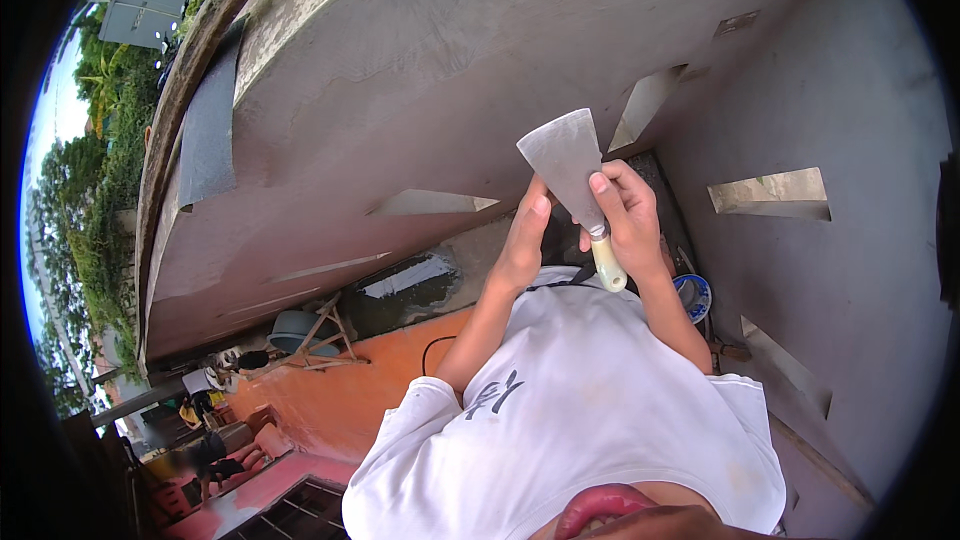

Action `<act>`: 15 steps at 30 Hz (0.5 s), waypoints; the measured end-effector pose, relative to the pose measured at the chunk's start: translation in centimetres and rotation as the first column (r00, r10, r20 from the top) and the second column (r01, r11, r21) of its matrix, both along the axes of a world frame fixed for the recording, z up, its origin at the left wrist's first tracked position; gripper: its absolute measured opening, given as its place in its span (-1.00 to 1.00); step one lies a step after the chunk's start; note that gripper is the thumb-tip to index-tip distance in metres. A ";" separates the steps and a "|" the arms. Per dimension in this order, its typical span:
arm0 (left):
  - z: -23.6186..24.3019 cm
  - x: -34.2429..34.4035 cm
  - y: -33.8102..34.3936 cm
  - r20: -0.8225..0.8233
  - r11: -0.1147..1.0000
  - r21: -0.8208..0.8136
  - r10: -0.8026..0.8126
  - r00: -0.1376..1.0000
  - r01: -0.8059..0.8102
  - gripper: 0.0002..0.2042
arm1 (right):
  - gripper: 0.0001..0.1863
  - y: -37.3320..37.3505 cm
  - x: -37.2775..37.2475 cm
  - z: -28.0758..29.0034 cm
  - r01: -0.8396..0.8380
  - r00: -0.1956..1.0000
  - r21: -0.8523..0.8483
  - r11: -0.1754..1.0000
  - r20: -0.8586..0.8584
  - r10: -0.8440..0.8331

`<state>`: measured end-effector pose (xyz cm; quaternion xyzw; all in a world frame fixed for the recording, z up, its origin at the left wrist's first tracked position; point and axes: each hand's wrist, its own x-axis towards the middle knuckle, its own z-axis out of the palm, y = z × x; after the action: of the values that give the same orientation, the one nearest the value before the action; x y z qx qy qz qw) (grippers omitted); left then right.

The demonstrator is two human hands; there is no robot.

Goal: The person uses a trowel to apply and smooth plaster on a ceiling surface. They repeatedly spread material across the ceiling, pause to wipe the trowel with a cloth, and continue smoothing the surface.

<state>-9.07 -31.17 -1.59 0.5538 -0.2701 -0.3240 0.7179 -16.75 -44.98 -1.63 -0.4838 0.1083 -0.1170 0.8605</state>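
Note:
A putty knife (pixel 568 159) with a broad grey metal blade and a pale cream handle is held up in front of my chest, blade pointing up and away. My right hand (pixel 630 215) grips it by the lower blade, thumb on the near face and fingers behind; the handle hangs free below. Beside the blade's left edge is my left hand (pixel 523 240), its thumb raised and its fingers stretched upward. Some of its fingertips pass out of sight behind the blade, so whether they touch it cannot be made out.
Ahead rises a grey plastered wall (pixel 400 90) with slot openings; another grey wall (pixel 850 120) stands at the right. A blue-and-white round container (pixel 692 297) sits by my right elbow. To the left are a wooden stand (pixel 328 338), a grey basin (pixel 295 330) and, farther off, a person (pixel 215 460).

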 end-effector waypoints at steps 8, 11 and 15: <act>4.4 5.3 -0.4 0.007 0.999 0.005 -0.041 0.999 0.041 -0.35 | -0.69 4.3 2.1 1.8 0.013 1.000 0.025 1.000 0.009 -0.013; 4.1 6.8 0.2 0.012 0.996 -0.053 -0.070 0.997 0.070 -0.36 | -0.63 5.9 1.5 1.6 -0.028 0.996 0.091 0.995 0.085 0.020; 3.9 7.8 0.8 0.051 0.996 -0.044 -0.075 0.996 0.077 -0.45 | -0.54 7.5 0.5 1.4 -0.009 0.999 0.071 0.997 0.051 0.006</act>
<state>-1.28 -30.38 2.28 0.5344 -0.3160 -0.3311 0.7106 -16.26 -37.52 -0.27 -0.4501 0.0888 -0.1221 0.8802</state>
